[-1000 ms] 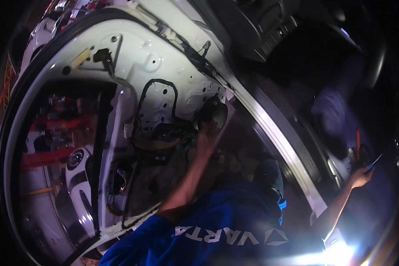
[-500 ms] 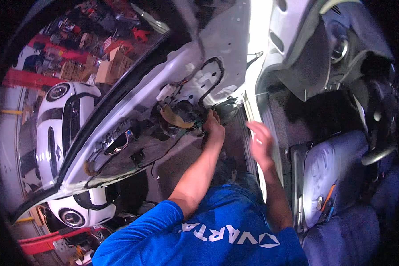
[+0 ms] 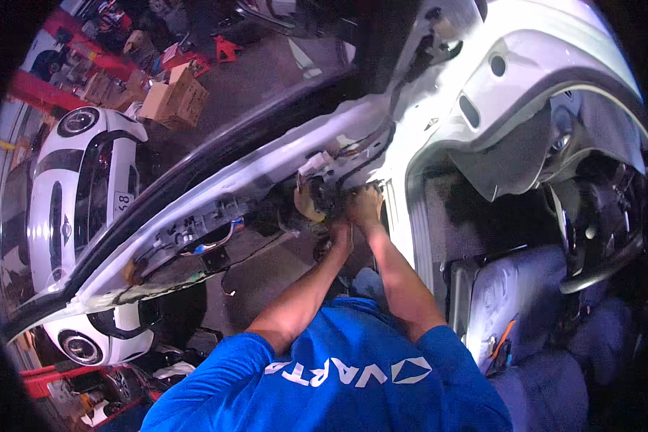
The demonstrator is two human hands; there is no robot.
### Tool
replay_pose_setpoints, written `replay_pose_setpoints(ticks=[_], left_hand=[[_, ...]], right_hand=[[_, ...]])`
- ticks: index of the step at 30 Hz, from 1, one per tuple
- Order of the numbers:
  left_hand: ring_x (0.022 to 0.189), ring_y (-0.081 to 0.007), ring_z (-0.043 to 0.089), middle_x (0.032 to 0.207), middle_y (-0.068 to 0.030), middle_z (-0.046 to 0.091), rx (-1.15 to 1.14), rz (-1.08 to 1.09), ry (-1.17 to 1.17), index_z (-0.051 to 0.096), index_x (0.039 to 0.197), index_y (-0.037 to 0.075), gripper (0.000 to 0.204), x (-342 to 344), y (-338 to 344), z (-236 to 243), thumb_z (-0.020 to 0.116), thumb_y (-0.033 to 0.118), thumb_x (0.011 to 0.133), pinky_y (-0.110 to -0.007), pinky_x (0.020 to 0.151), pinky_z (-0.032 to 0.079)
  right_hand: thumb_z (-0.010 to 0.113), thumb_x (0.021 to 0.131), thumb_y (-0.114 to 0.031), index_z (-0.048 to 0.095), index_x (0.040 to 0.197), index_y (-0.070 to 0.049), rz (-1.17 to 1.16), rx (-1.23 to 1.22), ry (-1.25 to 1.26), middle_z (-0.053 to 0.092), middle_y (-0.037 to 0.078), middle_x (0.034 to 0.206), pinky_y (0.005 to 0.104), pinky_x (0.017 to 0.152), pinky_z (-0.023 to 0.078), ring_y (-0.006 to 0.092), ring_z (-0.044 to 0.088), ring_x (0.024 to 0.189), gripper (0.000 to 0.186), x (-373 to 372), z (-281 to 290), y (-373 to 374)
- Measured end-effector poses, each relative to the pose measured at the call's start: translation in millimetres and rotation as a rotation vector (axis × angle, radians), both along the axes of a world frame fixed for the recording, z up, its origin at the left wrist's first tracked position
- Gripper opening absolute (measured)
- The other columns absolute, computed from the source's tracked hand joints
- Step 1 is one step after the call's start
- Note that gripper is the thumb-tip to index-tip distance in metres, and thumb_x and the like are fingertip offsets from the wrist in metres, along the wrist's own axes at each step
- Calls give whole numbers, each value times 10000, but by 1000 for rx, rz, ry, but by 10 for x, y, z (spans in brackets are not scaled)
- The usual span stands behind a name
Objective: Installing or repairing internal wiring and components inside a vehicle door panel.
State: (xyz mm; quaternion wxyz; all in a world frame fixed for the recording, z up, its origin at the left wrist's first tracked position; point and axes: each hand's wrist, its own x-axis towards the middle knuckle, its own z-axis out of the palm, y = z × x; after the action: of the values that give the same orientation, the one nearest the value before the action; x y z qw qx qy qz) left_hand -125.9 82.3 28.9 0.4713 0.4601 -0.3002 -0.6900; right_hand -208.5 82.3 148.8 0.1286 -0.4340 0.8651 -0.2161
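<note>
Both my arms reach into the stripped inner side of an open white car door (image 3: 237,180). My left hand (image 3: 340,232) is low beside a dark mechanism with a tan part (image 3: 309,199), its fingers hidden. Just to its right, my right hand (image 3: 366,205) is curled at the door's inner panel near the hinge side, on something I cannot make out. Above them sit a pale connector (image 3: 314,163) and dark wiring.
The door frame (image 3: 410,216) borders the footwell (image 3: 468,209) and a seat (image 3: 518,288) with an orange-handled tool (image 3: 504,336). Beyond the door stand a white car (image 3: 57,230), cardboard boxes (image 3: 173,101), red lift parts (image 3: 43,93) and a red stand (image 3: 226,48).
My right hand has moved from the seat side, where it held a thin tool a second ago, to beside my left hand at the door. My view has swung round.
</note>
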Motion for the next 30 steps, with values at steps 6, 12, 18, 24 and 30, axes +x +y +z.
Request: replay_pose_setpoints(ticks=[6, 12, 18, 24, 30], left_hand=[[1129, -176, 450, 1275, -59, 463, 156, -161, 64, 414, 1279, 35, 404, 175, 204, 69, 379, 287, 965, -305, 966, 366], [1129, -189, 463, 1239, -84, 496, 130, -154, 246, 451, 1249, 34, 443, 109, 258, 586, 294, 341, 970, -323, 965, 374], [1008, -211, 534, 1099, -87, 571, 236, -112, 90, 504, 1167, 36, 422, 256, 281, 416, 320, 346, 949, -356, 894, 421], [835, -156, 574, 948, -50, 601, 435, -238, 202, 550, 1085, 75, 275, 320, 315, 312, 443, 265, 918, -286, 732, 485], [799, -144, 562, 894, -30, 592, -51, -261, 33, 571, 1034, 95, 238, 269, 298, 353, 522, 258, 867, -275, 702, 469]], right_hand=[[618, 734, -231, 662, 816, -26, -190, 136, -266, 646, 213, 836, 474, 740, 473, 401, 616, 839, 225, 92, -3, -56], [609, 743, -245, 588, 955, -7, -403, -423, -380, 630, 229, 871, 483, 729, 464, 420, 597, 837, 319, 262, -218, 2], [598, 767, -223, 584, 880, 24, -191, -341, -315, 632, 245, 853, 479, 710, 478, 424, 606, 818, 272, 98, -300, -2], [602, 740, -236, 621, 869, 35, -273, 4, -408, 630, 257, 857, 467, 713, 491, 430, 605, 836, 301, -58, -75, -89], [572, 771, -186, 629, 849, 43, -97, -30, -399, 650, 217, 819, 425, 708, 500, 370, 633, 774, 249, -76, -114, -119]])
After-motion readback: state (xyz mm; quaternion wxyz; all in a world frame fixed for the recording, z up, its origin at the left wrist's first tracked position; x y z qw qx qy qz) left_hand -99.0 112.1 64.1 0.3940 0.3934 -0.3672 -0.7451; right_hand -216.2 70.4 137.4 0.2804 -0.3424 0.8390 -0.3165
